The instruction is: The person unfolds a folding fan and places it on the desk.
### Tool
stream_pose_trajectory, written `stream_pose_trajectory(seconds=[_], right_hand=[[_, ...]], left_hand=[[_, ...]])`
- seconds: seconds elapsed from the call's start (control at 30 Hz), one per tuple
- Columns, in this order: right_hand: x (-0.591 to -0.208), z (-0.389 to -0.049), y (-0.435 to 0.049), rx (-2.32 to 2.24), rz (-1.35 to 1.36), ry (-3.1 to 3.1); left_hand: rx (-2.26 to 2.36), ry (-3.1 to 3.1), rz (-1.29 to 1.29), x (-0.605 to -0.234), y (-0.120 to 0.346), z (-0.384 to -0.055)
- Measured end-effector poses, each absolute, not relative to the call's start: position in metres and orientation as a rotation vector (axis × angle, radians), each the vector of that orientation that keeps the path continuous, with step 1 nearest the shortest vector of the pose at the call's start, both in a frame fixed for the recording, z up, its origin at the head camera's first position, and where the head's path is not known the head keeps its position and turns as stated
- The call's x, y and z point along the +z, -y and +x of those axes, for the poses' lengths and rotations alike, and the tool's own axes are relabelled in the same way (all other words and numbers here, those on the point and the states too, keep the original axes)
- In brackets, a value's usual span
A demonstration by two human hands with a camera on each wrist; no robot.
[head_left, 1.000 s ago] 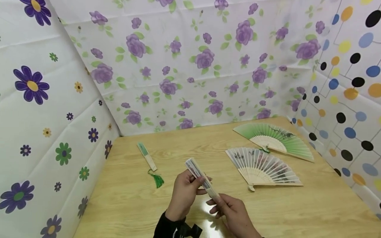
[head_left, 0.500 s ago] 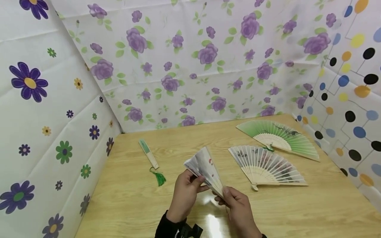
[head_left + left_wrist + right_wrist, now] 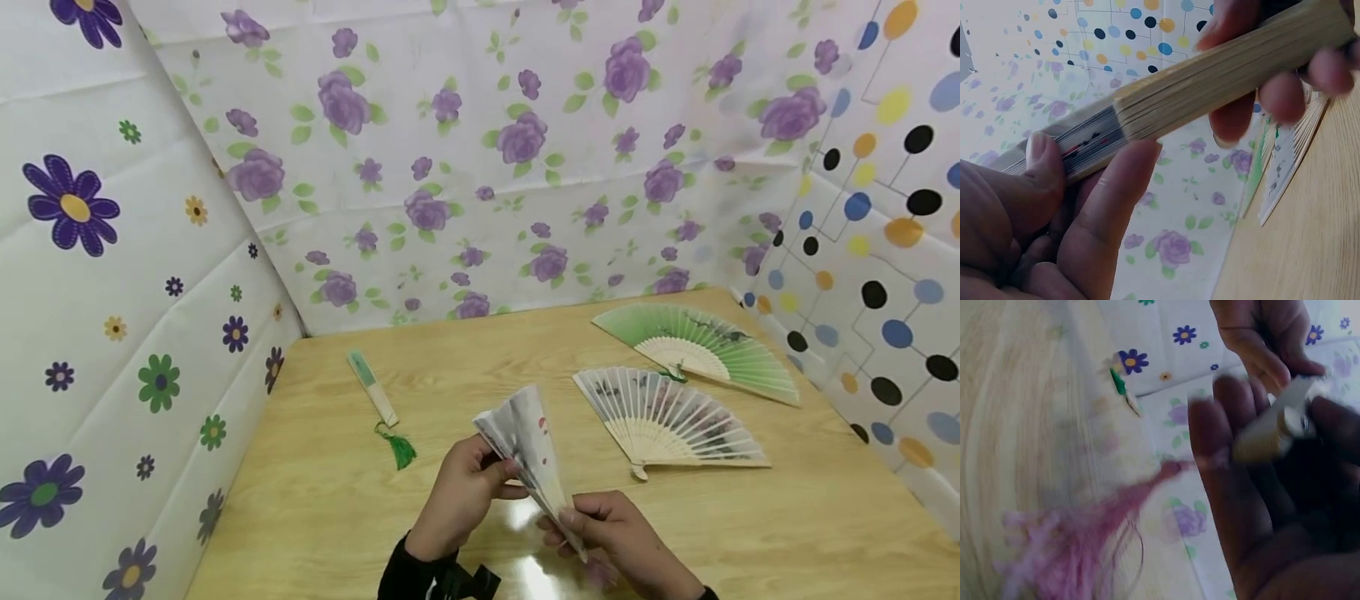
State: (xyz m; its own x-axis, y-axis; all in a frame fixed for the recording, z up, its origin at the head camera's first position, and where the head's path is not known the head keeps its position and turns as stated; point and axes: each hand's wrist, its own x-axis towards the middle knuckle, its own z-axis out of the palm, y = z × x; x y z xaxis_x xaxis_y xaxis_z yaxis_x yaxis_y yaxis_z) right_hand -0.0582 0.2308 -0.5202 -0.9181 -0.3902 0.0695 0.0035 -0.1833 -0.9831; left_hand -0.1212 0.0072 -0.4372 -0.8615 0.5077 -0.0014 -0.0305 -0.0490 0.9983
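A partly spread folding fan (image 3: 534, 450), white with grey and red painting, is held between both hands over the table. My left hand (image 3: 459, 500) pinches its paper end between thumb and fingers. At the pivot end, my right hand (image 3: 618, 533) grips the pale ribs. In the left wrist view the fan's stacked rib edges (image 3: 1210, 81) run between the two hands. A pink tassel (image 3: 1079, 550) dangles from the pivot end in the right wrist view, somewhat blurred. The right fingers hide part of the ribs.
To the left lies a folded green fan (image 3: 372, 390) with a green tassel (image 3: 402, 452). On the right, a spread white flowered fan (image 3: 675, 425) lies in front of a spread green fan (image 3: 757, 367). Patterned cloth walls (image 3: 450, 167) border the wooden table (image 3: 315, 517).
The held fan was folded a second ago and has partly spread, its painted paper showing. My right hand has shifted down and right, and the pink tassel shows below it.
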Motion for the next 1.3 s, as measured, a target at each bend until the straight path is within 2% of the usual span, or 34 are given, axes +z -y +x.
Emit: stream_pose_trajectory(seconds=[0.2, 0.27, 0.43, 0.67, 0.77, 0.87, 1.17, 1.3], right_hand=[[-0.518, -0.056, -0.216, -2.422, 0.095, -2.15], [-0.516, -0.057, -0.215, -2.448, 0.203, -2.211], [-0.516, -0.059, -0.224, -2.379, 0.11, -2.185], [-0.515, -0.063, -0.252, -2.184, -0.296, -1.937], [-0.513, -0.065, -0.258, -2.169, -0.357, -1.888], [-0.511, -0.063, -0.257, -2.174, -0.273, -1.959], [-0.505, -0.062, -0.235, -2.384, 0.269, -2.229], [-0.51, -0.062, -0.233, -2.443, 0.257, -2.171]], left_hand=[[2.114, -1.86, 0.43, -0.446, -0.007, -0.12], [2.168, -1.856, 0.414, -0.448, -0.009, -0.121], [2.202, -1.868, 0.383, -0.449, -0.01, -0.12], [2.123, -1.89, 0.477, -0.447, -0.009, -0.116], [2.093, -1.935, 0.521, -0.443, -0.009, -0.115], [2.056, -2.012, 0.526, -0.44, -0.009, -0.116], [2.174, -1.96, 0.424, -0.446, -0.009, -0.129], [2.23, -1.95, 0.328, -0.451, -0.008, -0.13]])
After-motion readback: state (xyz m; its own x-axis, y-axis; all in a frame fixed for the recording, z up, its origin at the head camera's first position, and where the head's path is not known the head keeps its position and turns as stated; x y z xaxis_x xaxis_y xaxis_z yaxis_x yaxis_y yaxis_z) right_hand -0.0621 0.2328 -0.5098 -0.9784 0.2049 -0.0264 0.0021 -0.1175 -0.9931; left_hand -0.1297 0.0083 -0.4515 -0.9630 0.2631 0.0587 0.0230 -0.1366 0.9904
